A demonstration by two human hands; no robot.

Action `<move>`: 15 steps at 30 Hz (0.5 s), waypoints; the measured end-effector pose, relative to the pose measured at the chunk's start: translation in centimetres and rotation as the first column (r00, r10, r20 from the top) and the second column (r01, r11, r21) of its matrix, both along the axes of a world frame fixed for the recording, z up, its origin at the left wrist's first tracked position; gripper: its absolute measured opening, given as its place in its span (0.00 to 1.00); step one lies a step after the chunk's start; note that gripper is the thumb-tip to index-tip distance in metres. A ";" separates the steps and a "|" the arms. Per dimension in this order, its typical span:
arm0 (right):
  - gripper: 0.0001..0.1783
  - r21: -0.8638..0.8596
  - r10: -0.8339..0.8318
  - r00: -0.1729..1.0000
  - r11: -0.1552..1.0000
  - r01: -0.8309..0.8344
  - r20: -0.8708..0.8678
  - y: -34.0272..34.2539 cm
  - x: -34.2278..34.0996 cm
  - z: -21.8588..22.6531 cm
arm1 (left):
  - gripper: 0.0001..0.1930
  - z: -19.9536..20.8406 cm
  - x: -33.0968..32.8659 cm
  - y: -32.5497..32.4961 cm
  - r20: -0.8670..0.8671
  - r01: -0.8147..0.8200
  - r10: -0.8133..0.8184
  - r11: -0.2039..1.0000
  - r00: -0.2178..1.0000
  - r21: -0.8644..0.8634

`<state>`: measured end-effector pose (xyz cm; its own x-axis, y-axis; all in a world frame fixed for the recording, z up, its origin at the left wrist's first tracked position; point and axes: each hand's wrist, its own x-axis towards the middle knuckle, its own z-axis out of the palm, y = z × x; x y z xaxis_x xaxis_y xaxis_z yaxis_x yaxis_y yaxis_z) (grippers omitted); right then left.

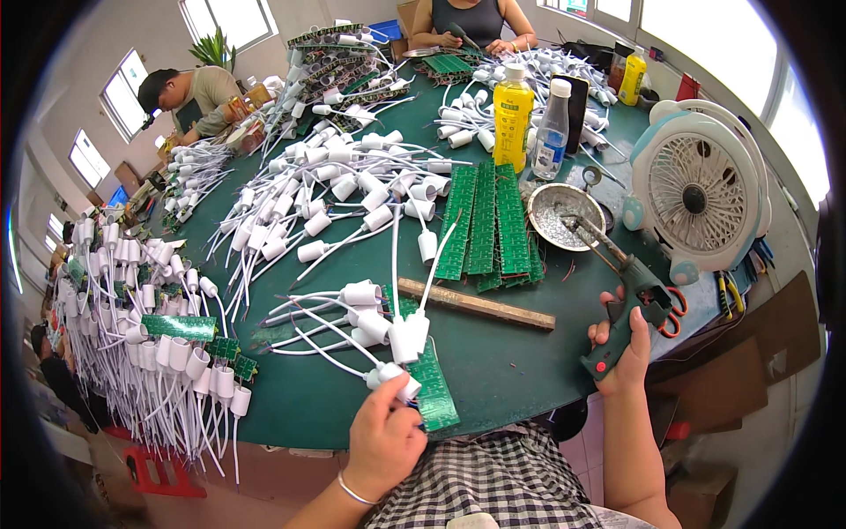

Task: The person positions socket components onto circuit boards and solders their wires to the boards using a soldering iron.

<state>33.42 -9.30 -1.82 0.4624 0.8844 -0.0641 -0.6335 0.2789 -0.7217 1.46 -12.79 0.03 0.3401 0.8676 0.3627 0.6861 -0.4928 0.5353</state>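
1. The left hand [385,438] is nearly closed, thumb and forefinger pinching a white cap [393,383] at the near edge of the table [304,407], over the left side of a green circuit strip [436,394].
2. The cap looks like smooth, moulded plastic, cylindrical and hollow; it is probably light, fairly stiff and a little slippery. Its round sides seem the best place to grip, sparing the thin leads.
3. The strip is flat, narrow and glossy. It is likely light and rigid but liable to snap or scratch, so its long edges should suit the fingers. Two more upright caps stand over its middle, their white cables reaching toward the far side.
4. The right hand [622,351] is curled loosely around the handle of a dark green soldering tool [632,324] on the right, palm turned up. The tool is probably the heaviest thing held; its moulded grip is the safe hold, and the metal prongs may be hot.
5. Those prongs point far and left, over a round metal bowl [539,204] of silvery bits; whether they touch it cannot be told.
6. Between the strip and a stack of green boards [480,220] farther off lies a squared, worn wooden bar [476,304].
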 end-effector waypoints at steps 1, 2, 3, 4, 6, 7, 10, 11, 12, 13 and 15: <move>0.22 0.004 0.005 1.000 1.000 -0.005 -0.005 0.0 0.0 -0.1 | 0.11 0.7 -0.3 0.0 0.145 -0.036 0.057 0.989 0.988 -0.142; 0.22 0.004 0.009 1.000 1.000 -0.009 0.002 0.0 0.0 -0.2 | 0.09 2.0 -0.7 0.7 0.114 0.008 -0.010 1.000 0.993 0.016; 0.22 0.007 0.013 1.000 1.000 -0.013 0.008 0.1 0.1 -0.2 | 0.09 2.9 -1.6 1.4 0.165 0.037 -0.042 0.999 0.985 0.033; 0.22 0.013 0.018 1.000 1.000 -0.018 0.006 0.0 0.2 -0.2 | 0.09 3.8 -2.3 2.0 0.214 0.065 -0.075 0.997 0.974 0.052; 0.22 0.009 0.002 1.000 1.000 -0.001 -0.012 0.0 0.4 -0.1 | 0.08 6.1 -2.4 2.2 0.849 0.194 0.129 0.946 0.513 -0.261; 0.22 0.017 0.010 1.000 1.000 -0.010 -0.016 0.1 0.4 -0.1 | 0.08 7.6 -3.3 2.7 0.871 0.176 0.160 0.947 0.464 -0.268; 0.22 0.018 0.016 1.000 1.000 -0.016 -0.023 0.2 0.1 -0.2 | 0.11 12.3 -6.3 2.7 0.951 0.253 0.173 0.938 0.255 -0.238; 0.22 0.015 0.025 0.998 1.000 -0.025 -0.055 0.3 -0.3 -0.5 | 0.11 13.4 -7.5 2.2 0.956 0.243 0.125 0.951 0.266 -0.191; 0.22 0.011 0.032 0.996 0.999 -0.031 -0.084 0.5 -0.3 -0.6 | 0.11 14.5 -8.2 1.8 0.958 0.237 0.075 0.961 0.276 -0.143; 0.22 0.001 0.018 0.997 1.000 -0.018 -0.069 0.4 -0.3 -0.5 | 0.11 15.7 -8.6 1.4 0.958 0.236 0.061 0.963 0.280 -0.131; 0.23 0.003 -0.004 0.998 1.000 0.005 -0.068 0.0 0.4 -0.8 | 0.14 17.8 -9.5 0.7 0.959 0.168 0.028 0.983 0.281 -0.077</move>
